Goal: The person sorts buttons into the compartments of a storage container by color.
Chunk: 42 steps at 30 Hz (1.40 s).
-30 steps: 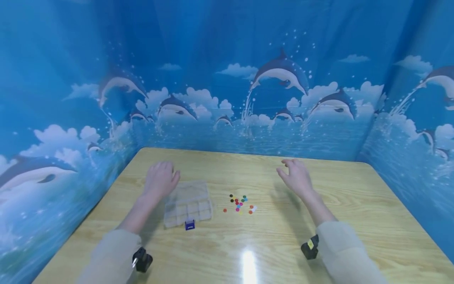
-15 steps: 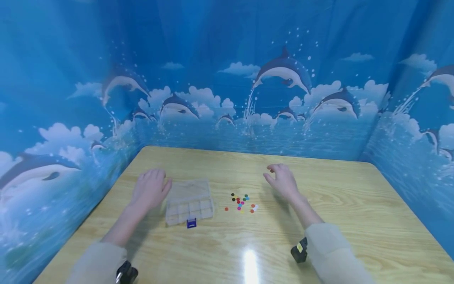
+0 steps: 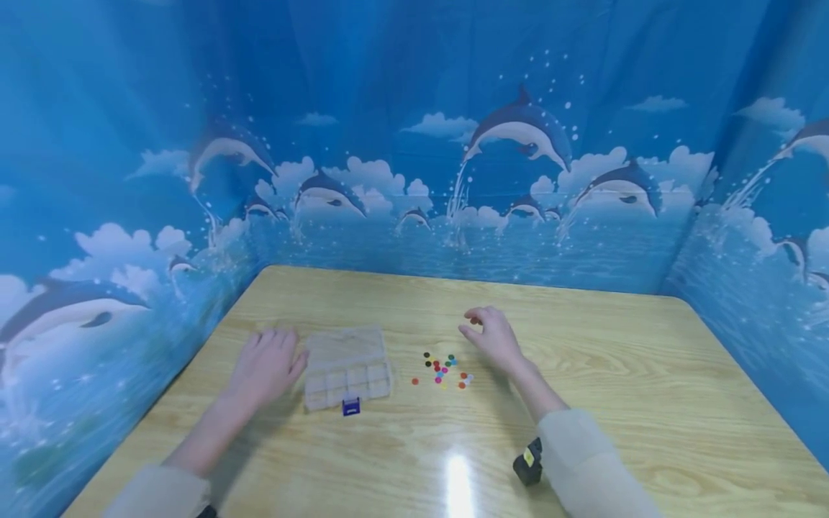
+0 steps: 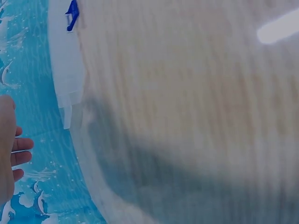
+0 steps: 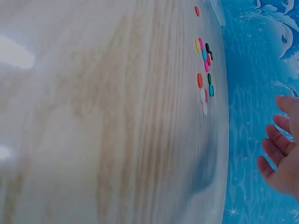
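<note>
My left hand (image 3: 265, 363) hovers just left of a clear plastic compartment box (image 3: 345, 345), its fingers relaxed and holding nothing. The box has a blue latch (image 3: 351, 407) at its near edge and square compartments in its near half. To the right of the box lie several small coloured discs (image 3: 437, 369), in red, pink, black, green, yellow, blue, orange and white. My right hand (image 3: 494, 337) is above the table just beyond and right of them, thumb and fingers loosely bent and apart, with nothing between them. In the right wrist view the fingers (image 5: 279, 138) are spread.
Everything sits on a wood-grain table (image 3: 615, 374). A blue curtain (image 3: 414, 144) printed with dolphins rises along its far edge and both sides. A bright light reflection (image 3: 457, 482) shows on the near part of the tabletop.
My right hand has moved left and slightly nearer, towards the discs. The left hand has drawn left and back, uncovering more of the box. Box and discs stay in place.
</note>
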{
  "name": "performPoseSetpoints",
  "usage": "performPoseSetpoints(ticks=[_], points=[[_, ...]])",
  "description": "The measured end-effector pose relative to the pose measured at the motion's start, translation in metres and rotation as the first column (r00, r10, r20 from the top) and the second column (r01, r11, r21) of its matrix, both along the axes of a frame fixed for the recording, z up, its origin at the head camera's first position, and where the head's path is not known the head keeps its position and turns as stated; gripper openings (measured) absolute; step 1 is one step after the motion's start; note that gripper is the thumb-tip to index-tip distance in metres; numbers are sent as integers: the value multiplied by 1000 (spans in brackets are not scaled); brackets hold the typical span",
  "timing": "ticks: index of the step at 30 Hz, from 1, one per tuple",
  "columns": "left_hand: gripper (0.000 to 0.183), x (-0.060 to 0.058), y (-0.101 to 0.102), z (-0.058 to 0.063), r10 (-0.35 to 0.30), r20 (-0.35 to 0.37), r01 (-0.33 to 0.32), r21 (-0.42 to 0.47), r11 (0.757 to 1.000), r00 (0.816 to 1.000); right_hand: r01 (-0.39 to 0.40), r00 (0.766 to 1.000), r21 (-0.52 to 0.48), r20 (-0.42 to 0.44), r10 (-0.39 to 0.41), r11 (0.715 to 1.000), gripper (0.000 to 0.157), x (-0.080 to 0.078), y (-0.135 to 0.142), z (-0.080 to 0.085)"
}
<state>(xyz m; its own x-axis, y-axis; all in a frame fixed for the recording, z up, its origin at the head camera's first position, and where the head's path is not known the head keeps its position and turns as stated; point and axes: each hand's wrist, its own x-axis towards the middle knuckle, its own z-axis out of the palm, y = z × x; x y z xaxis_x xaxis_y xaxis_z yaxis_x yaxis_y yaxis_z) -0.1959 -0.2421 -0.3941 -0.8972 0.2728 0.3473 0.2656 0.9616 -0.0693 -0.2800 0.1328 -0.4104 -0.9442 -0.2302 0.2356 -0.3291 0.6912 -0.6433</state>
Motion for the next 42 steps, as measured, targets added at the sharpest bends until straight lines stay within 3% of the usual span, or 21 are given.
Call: performPoseSetpoints(ticks=[14, 23, 36, 42], points=[[38, 15, 11, -16, -57, 27, 57, -6, 998, 998, -50, 993, -37, 101, 53, 998, 33, -1, -15, -5], [39, 26, 13, -30, -87, 29, 88, -27, 996, 996, -56, 993, -12, 100, 57, 998, 32, 0, -20, -3], [42, 26, 12, -37, -163, 18, 164, -59, 985, 987, -83, 987, -26, 136, 85, 996, 27, -5, -23, -6], [43, 28, 11, -39, -144, 39, 146, -50, 988, 989, -109, 978, -65, 169, 118, 992, 24, -6, -27, -9]])
